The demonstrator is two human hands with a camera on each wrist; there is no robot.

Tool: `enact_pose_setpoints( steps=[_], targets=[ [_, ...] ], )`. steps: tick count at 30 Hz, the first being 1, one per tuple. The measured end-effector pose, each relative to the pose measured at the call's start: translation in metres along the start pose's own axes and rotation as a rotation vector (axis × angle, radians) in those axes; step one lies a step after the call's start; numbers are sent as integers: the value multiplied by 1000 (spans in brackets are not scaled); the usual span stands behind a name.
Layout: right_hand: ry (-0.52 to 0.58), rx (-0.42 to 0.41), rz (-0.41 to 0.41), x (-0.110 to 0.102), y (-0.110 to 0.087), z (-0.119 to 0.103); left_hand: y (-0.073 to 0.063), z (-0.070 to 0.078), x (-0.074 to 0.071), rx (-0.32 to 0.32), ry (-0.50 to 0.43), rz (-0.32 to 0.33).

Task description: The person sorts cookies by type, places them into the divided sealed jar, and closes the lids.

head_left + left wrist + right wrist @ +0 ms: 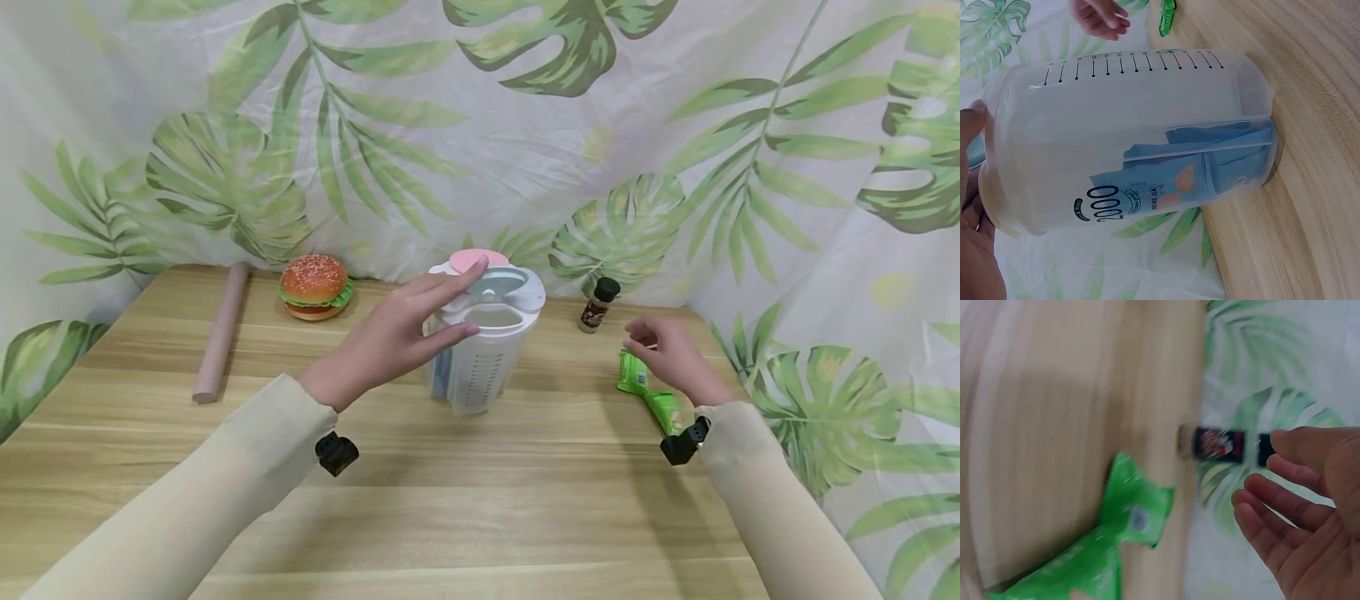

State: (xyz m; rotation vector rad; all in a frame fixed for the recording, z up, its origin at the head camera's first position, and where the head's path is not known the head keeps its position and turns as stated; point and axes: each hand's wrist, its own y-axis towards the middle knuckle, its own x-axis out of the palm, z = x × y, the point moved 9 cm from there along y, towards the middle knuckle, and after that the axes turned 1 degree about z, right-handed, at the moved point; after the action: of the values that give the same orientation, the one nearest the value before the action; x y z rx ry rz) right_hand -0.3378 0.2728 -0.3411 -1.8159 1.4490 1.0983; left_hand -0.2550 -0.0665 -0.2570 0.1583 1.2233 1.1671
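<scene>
A clear lidded storage container [480, 375] with scale marks stands upright on the table. Blue packets [1197, 162] fill one compartment. One grey-green flap [498, 282] on its lid is raised above an opening; a pink flap [478, 259] lies behind it. My left hand [397, 333] rests at the lid's left side, fingers reaching over it and thumb near the front rim. To the right, my right hand [667, 350] hovers over two green packets [633, 372], fingers loosely bent with nothing between them. The right wrist view shows the packets [1135, 512] apart from that hand.
Behind the right hand, a small black-capped seasoning bottle [595, 307] stands near the back edge. A toy hamburger [315, 286] and a pinkish rolling stick [222, 333] lie at the left. The wooden table [480, 517] ends against a leaf-patterned cloth [375, 150].
</scene>
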Motion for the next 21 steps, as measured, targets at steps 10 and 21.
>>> enact_pose_setpoints(
  steps=[10,21],
  targets=[
    [-66,161,-212,37,0,66,-1,1,0,3,-50,0],
    [-45,90,-124,39,1,77,0,0,0,-11,-53,-12]
  ],
)
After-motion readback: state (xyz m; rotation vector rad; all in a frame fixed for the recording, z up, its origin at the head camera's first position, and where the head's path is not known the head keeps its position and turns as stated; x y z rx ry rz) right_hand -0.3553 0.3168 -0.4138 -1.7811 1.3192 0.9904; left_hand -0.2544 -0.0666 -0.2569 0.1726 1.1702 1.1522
